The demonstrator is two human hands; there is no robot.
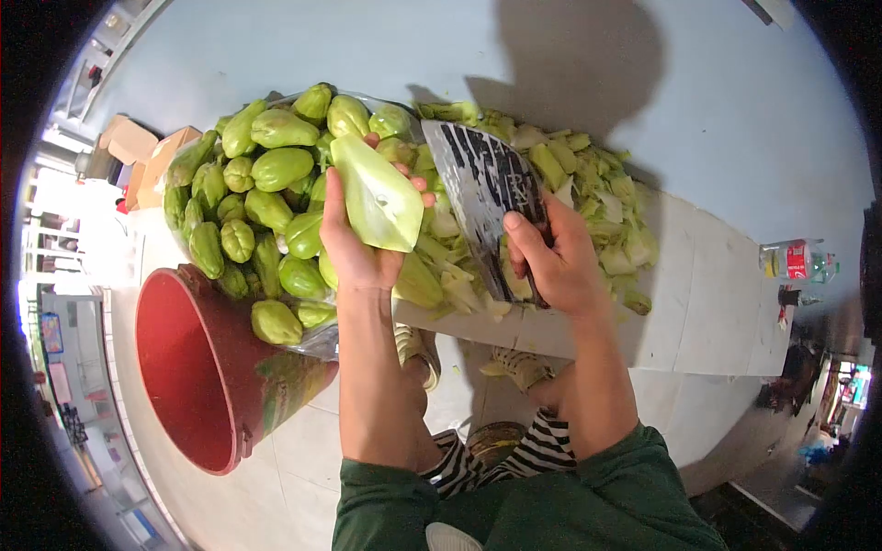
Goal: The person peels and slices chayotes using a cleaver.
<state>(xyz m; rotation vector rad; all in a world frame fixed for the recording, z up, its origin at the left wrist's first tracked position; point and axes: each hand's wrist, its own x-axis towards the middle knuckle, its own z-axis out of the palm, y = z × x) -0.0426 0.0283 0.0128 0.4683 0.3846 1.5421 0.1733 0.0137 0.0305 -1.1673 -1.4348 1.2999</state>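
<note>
In my left hand (354,243) lies a pale green chayote half (378,197), its cut face turned up and the seed hollow showing. The fingers curl round its far side. My right hand (556,253) grips the handle of a broad cleaver (482,184), whose dark blade is smeared with wet whitish streaks. The blade stands just right of the chayote half, apart from it. Under and behind the cleaver spreads a heap of cut chayote pieces (611,216). Left of my left hand is a pile of whole green chayotes (266,207) on clear plastic.
A large red bucket (188,367) stands at the left, below the pile. Cardboard boxes (161,165) sit behind it. On the right of the white tiled surface (698,275) lies a plastic bottle (797,262) with a red label. A bluish wall (367,46) rises behind.
</note>
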